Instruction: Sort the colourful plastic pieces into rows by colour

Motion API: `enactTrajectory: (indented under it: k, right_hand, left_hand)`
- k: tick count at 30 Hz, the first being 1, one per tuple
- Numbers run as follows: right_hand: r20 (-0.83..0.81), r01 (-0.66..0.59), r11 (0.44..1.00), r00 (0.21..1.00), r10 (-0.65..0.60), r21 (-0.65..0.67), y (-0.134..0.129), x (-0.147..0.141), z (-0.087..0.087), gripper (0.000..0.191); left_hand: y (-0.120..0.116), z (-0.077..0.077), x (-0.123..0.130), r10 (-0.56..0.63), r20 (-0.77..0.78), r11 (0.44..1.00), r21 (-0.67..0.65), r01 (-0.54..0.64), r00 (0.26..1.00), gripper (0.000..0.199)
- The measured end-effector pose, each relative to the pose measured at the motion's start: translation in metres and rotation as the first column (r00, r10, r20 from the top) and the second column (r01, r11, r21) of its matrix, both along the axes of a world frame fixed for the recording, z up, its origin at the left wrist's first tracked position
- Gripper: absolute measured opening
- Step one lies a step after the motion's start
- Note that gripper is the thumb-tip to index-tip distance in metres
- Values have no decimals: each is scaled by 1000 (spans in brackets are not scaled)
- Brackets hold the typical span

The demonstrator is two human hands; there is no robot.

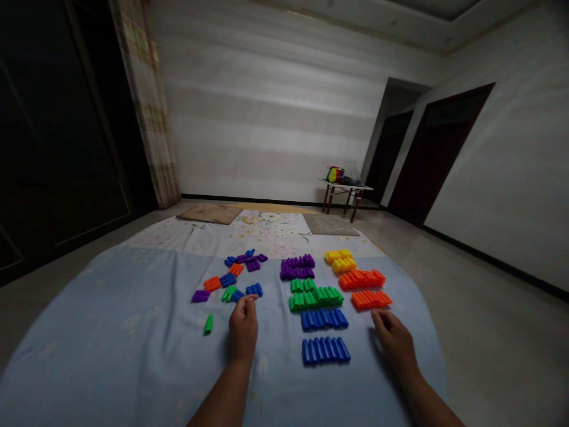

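"Plastic pieces point(324, 319), where are they lying?"

"On the cloth-covered worktop point(146, 367). Take the green rows point(328, 296) as the landmark: the two blue rows point(326, 350) are on their near side, the purple rows point(297, 267) just beyond them."

"And the orange rows point(362, 279)?"

"Right of the green rows, with the yellow pieces point(341, 261) beyond and to the right."

"Anything to the left of the green rows?"

"A loose scatter point(227, 279) of purple, blue, orange and green pieces, plus a lone green piece point(208, 325) nearer the wearer."

"How is the left hand point(243, 326)?"

"Left of the green rows, beside the scatter's nearest blue pieces. Its grip is curled in, thumb against the fingers; I can't tell if a piece is inside."

"The right hand point(395, 341)?"

"Right of the green rows and nearer the wearer, fingertips just by the nearer orange row. The fingers are bent, but I can't tell how far open that grip is, or whether it has hold of anything."

"What's well beyond the green rows?"

"Two flat boards point(331, 225) on the far end, one each side."
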State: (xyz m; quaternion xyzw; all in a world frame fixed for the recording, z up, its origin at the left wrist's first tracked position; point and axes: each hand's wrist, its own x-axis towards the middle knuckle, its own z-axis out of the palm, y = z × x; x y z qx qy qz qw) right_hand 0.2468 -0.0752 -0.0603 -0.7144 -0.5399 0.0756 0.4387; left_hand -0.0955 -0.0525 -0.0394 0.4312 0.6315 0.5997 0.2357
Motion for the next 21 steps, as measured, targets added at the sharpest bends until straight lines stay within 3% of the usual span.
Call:
enactTrajectory:
  k: [10, 21]
  right_hand:
    - [21, 25, 998, 1000, -23, -56, 4, 4, -3, 42]
    - [97, 30, 991, 995, -17, -130, 5, 6, -6, 40]
  left_hand:
    - [0, -5, 3, 1, 23, 1000, 18, -2, 1000, 32]
    - [-10, -3, 13, -113, 6, 994, 9, 113, 994, 29]
